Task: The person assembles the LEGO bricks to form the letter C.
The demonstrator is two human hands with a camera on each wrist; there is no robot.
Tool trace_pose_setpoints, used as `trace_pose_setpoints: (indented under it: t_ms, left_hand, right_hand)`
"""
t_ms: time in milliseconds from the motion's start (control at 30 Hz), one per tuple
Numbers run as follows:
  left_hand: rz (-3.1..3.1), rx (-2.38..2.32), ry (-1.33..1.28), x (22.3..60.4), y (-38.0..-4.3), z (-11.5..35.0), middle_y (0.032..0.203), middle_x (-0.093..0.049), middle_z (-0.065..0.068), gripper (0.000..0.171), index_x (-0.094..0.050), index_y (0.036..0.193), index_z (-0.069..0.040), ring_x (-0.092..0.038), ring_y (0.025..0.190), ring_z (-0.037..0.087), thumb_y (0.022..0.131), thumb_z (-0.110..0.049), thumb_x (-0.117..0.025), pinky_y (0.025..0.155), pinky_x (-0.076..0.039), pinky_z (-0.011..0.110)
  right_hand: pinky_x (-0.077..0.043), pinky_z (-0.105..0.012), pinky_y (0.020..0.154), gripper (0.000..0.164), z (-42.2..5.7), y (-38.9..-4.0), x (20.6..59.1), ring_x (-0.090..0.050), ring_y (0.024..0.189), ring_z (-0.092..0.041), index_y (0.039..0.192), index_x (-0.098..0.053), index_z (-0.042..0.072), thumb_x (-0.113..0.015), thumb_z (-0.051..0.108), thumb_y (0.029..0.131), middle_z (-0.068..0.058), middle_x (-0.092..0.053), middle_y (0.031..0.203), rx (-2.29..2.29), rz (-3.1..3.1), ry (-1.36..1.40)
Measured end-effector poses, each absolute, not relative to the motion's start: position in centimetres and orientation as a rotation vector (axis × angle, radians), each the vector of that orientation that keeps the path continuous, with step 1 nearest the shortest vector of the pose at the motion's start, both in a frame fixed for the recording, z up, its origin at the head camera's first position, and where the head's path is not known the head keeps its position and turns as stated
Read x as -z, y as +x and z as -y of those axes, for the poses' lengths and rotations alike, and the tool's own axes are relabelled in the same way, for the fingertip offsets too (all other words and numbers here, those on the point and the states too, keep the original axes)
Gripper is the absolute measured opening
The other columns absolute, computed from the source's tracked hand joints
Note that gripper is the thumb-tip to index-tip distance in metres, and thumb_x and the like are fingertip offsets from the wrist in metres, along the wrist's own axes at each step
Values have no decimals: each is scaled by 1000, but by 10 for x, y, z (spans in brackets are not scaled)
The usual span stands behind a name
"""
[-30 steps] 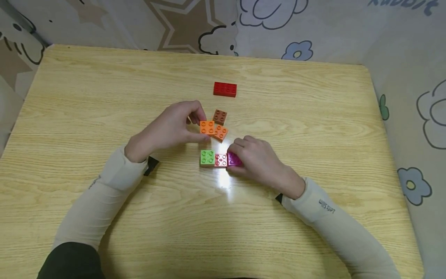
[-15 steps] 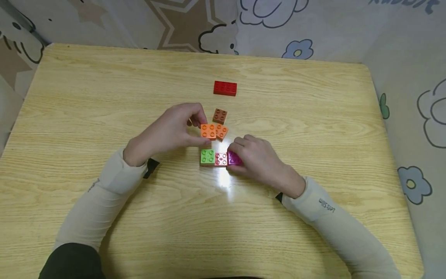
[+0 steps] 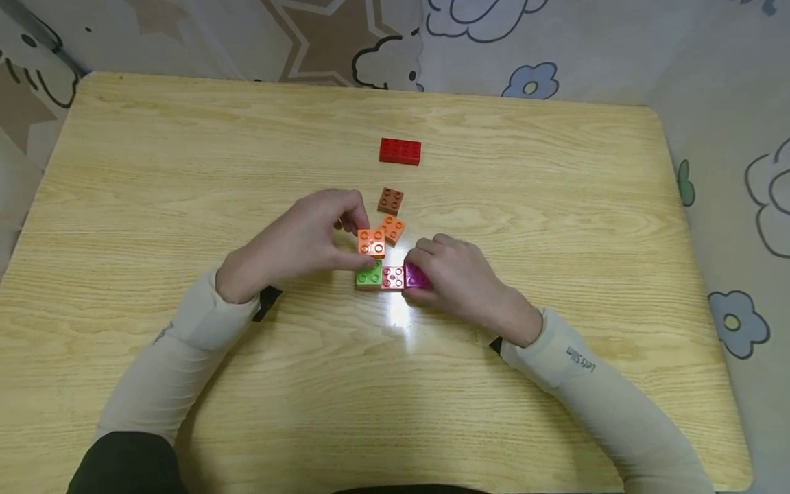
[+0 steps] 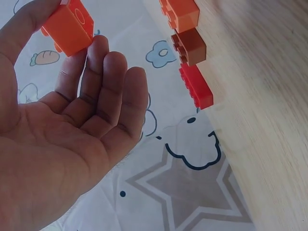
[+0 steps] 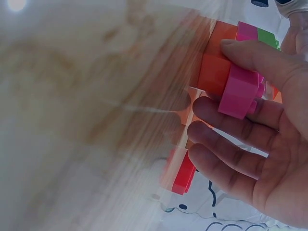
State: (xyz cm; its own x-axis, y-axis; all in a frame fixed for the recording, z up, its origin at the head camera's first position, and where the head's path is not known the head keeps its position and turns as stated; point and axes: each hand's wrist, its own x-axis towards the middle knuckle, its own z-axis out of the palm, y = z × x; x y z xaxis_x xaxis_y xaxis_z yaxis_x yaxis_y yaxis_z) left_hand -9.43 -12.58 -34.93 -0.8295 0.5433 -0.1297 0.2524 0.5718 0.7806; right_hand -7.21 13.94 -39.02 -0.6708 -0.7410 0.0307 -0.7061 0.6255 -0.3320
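Observation:
My left hand (image 3: 302,233) pinches an orange brick (image 3: 371,243) between thumb and fingers, raised off the table, as the left wrist view shows. Just below its thumb is a green brick (image 3: 368,276), partly covered. Beside the green one come a pink brick (image 3: 392,277) and a magenta brick (image 3: 416,276), all in one row. With its thumb and fingers, my right hand (image 3: 459,285) grips the row's right end. In the right wrist view, orange bricks (image 5: 214,72) form a lower layer under the magenta brick (image 5: 239,91), with the thumb pressed against the build.
A loose orange brick (image 3: 392,229) lies behind the row, near the lifted one. A brown brick (image 3: 390,201) sits behind it, and farther back is a longer red brick (image 3: 400,151). Patterned cloth surrounds the wooden table (image 3: 185,137).
My left hand has moved the orange brick nearer to me, from beside the loose orange brick toward the green brick. My right hand keeps its grip on the row.

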Motion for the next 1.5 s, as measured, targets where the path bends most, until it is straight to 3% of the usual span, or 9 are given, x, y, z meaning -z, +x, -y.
trace_pose_setpoints:
  t_ms: [267, 700, 1500]
  left_hand:
    - [-2474, -1082, 717, 349, -88, 125, 101, -68, 3, 38, -65, 101, -9, -64, 102, 28, 84, -17, -98, 94, -52, 44]
    - [-2474, -1078, 736, 348, -81, 124, 102, -69, 3, 38, -66, 101, -8, -65, 105, 29, 82, -15, -99, 97, -53, 47]
    - [-2494, -1031, 772, 358, -73, 125, 102, -68, 1, 41, -66, 102, -10, -63, 102, 26, 82, -21, -100, 94, -50, 41]
  right_hand:
    - [-53, -37, 65, 31, -139, -72, 391, -61, 78, -24, 102, -76, 3, -90, 26, 88, -6, -70, 90, 489, -2739, -1235]
    - [-54, -37, 65, 34, -140, -73, 391, -61, 78, -23, 104, -77, 2, -92, 27, 86, -7, -71, 92, 485, -2745, -1227]
    - [-55, -39, 67, 36, -139, -74, 392, -62, 80, -25, 105, -77, 2, -92, 29, 87, -8, -71, 92, 468, -2736, -1214]
